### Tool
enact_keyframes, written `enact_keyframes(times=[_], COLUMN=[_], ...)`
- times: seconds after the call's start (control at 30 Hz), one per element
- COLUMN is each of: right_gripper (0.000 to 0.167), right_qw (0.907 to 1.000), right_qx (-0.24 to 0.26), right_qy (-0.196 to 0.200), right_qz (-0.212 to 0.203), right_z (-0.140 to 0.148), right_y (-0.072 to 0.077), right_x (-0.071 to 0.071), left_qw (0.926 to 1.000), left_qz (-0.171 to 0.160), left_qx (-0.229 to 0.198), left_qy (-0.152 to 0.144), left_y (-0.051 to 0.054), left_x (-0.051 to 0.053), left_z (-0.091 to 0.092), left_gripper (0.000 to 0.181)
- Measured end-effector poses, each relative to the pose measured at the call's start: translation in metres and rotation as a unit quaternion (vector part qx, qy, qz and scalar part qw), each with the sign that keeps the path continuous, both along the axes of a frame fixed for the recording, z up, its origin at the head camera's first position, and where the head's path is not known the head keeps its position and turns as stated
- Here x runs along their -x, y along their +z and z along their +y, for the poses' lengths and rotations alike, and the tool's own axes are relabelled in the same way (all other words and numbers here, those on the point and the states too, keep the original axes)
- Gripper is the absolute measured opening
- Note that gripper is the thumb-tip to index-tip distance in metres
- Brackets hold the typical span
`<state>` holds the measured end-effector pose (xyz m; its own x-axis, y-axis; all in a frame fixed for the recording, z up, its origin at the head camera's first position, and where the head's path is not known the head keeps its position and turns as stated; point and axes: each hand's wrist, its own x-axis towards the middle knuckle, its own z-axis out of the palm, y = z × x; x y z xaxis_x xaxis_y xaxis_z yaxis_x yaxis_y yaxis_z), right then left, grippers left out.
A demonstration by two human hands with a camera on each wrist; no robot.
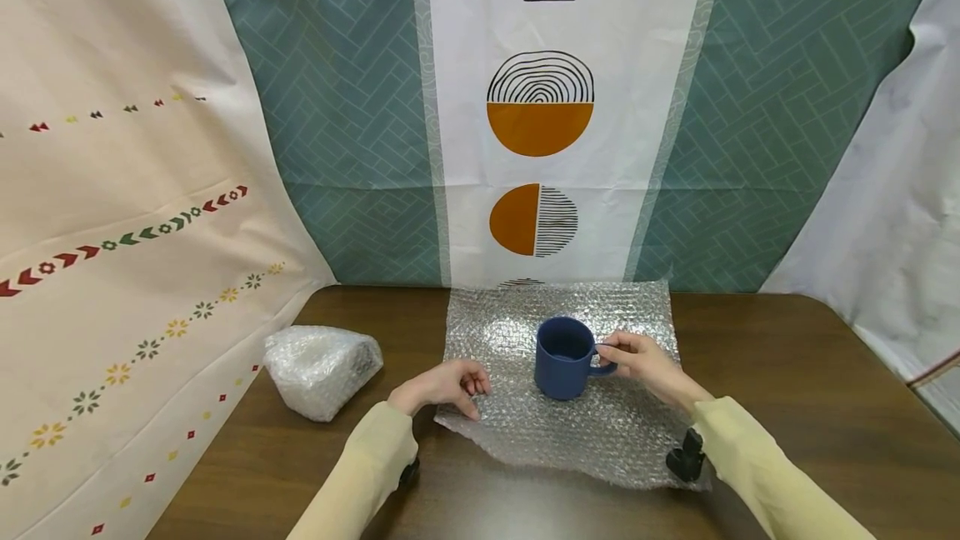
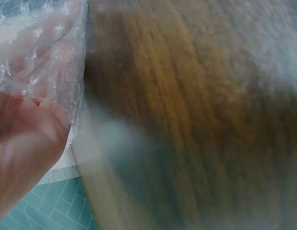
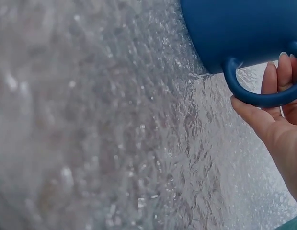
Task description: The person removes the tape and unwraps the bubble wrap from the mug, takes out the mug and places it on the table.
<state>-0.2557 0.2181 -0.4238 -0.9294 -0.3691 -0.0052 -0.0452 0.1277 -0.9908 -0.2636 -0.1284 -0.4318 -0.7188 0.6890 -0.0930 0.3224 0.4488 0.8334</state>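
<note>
A dark blue mug (image 1: 562, 361) stands upright on a sheet of bubble wrap (image 1: 585, 432) spread over the table. My right hand (image 1: 641, 363) pinches the mug's handle from the right; in the right wrist view the thumb and fingers meet around the handle (image 3: 263, 99). At the sheet's left edge, my left hand (image 1: 450, 386) lies with loosely bent fingers, thumb and fingertips apart. The left wrist view shows clear bubble wrap (image 2: 48, 62) in front of these fingers, so their exact contact with it is hard to tell.
A bubble-wrapped bundle (image 1: 322, 369) sits on the wooden table (image 1: 247, 457) to the left; its contents are hidden. Behind the table hangs a patterned cloth (image 1: 360, 148), with further cloths at both sides. The sheet reaches the table's back edge.
</note>
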Motion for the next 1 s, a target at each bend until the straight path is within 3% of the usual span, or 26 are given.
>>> enact_keyframes(times=[0.37, 0.6, 1.0], right_gripper=[0.032, 0.032, 0.028], right_qw=[0.9996, 0.9982, 0.9942], right_qx=[0.007, 0.025, 0.065], right_qy=[-0.010, -0.037, -0.030], right_qz=[0.026, 0.039, 0.080], right_z=[0.026, 0.052, 0.103], right_y=[0.013, 0.024, 0.034], right_x=[-0.006, -0.012, -0.017], left_qw=[0.9999, 0.9998, 0.9999], left_qz=[0.003, 0.013, 0.008], left_qx=[0.016, 0.017, 0.013], left_qy=[-0.001, -0.004, -0.009], left_y=[0.003, 0.002, 0.002], left_x=[0.000, -0.001, 0.000], left_z=[0.004, 0.000, 0.001], left_gripper=[0.034, 0.034, 0.035])
